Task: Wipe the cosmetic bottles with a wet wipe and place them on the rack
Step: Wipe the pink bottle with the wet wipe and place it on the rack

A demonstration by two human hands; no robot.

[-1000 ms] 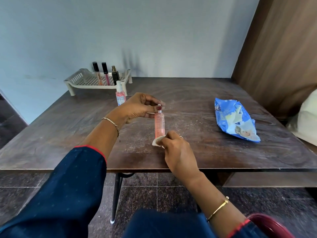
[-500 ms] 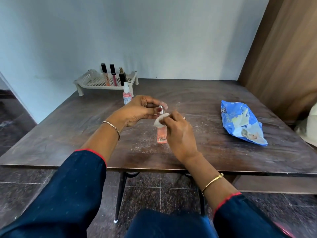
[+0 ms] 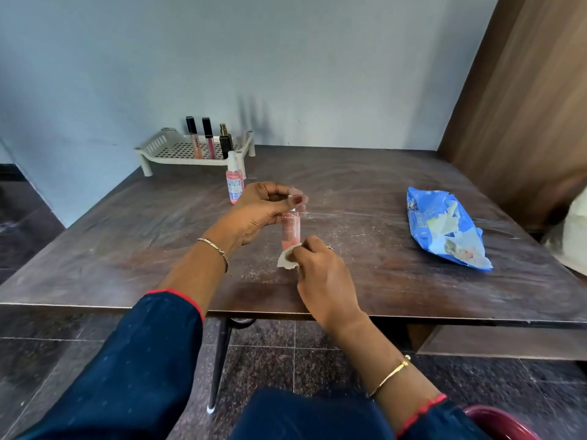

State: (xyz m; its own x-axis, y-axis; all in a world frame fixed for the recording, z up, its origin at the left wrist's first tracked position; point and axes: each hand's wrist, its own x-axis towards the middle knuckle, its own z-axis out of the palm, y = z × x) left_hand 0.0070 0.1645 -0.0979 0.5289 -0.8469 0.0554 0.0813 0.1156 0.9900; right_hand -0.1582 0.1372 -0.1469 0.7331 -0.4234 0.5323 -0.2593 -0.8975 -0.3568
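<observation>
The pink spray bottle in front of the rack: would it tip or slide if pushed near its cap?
Tall and narrow on a small base, the pink spray bottle probably tips rather than slides. Being small, it is likely light. Fallen, its round body may roll.

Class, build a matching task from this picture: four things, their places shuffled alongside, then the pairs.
1 blue plastic wipe packet
2 white slotted plastic rack
3 small white wet wipe
4 white-capped pink spray bottle

A pinched in the right hand
B standing just before the rack
C far left, by the pale blue wall
D right side of the dark wooden table

Pairs: 1-D, 2-C, 3-A, 4-B
</observation>
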